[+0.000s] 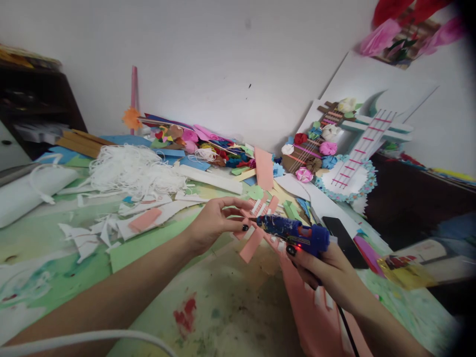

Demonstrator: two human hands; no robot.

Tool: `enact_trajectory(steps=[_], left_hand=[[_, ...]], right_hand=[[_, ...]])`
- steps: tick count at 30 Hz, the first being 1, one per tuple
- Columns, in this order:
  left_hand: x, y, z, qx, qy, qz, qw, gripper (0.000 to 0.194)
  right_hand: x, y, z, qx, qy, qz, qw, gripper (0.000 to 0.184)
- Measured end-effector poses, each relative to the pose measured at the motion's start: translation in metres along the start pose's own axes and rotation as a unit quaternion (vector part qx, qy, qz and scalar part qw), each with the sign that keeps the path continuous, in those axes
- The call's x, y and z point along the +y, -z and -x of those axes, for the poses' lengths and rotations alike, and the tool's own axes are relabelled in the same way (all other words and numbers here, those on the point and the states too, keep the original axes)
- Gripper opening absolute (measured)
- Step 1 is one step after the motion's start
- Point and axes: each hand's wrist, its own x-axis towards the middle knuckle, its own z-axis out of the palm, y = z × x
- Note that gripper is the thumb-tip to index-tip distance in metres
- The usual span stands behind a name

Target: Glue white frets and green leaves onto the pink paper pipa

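Observation:
My right hand point(318, 267) is wrapped round a blue hot glue gun point(293, 230) with a red light lit on it; its nozzle points left. Fingers of my left hand point(219, 218) pinch the narrow end of a salmon-pink paper guitar shape point(305, 297), close to the nozzle. Short pink and white paper strips point(251, 244) stick out sideways from that end. The wider pink body extends below my right hand toward the bottom edge. Whether glue is coming out cannot be seen.
White shredded paper point(130, 168) is heaped at the back left, with white scraps point(89, 235) before it. A dark phone point(344, 240) lies on the right. Decorated paper guitars point(357, 158) lean against the wall. A white cable point(92, 337) crosses the lower left.

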Motion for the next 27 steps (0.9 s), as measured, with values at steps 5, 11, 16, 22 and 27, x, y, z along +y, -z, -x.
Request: enact_trajectory(steps=[5, 11, 16, 22, 27], left_hand=[[-0.0006, 0.0008, 0.0005, -0.004, -0.001, -0.001, 1.0, 0.036], [-0.0008, 0.0002, -0.0004, -0.002, 0.002, 0.001, 1.0, 0.037], [-0.0001, 0.0, -0.0008, -0.002, 0.002, 0.007, 1.0, 0.036], [0.0004, 0.0007, 0.0002, -0.007, 0.001, 0.005, 1.0, 0.037], [0.0011, 0.0005, 0.0002, -0.008, 0.001, 0.0, 1.0, 0.037]], right_hand=[[-0.0001, 0.0026, 0.003, 0.002, 0.002, 0.002, 1.0, 0.042], [-0.0032, 0.0001, 0.0012, 0.002, -0.002, -0.001, 1.0, 0.04], [-0.0031, -0.0013, -0.001, 0.001, -0.003, 0.006, 1.0, 0.039], [-0.0022, 0.0001, -0.0004, 0.003, -0.011, 0.017, 1.0, 0.039], [0.0009, 0.0032, 0.0024, 0.006, -0.01, 0.008, 1.0, 0.039]])
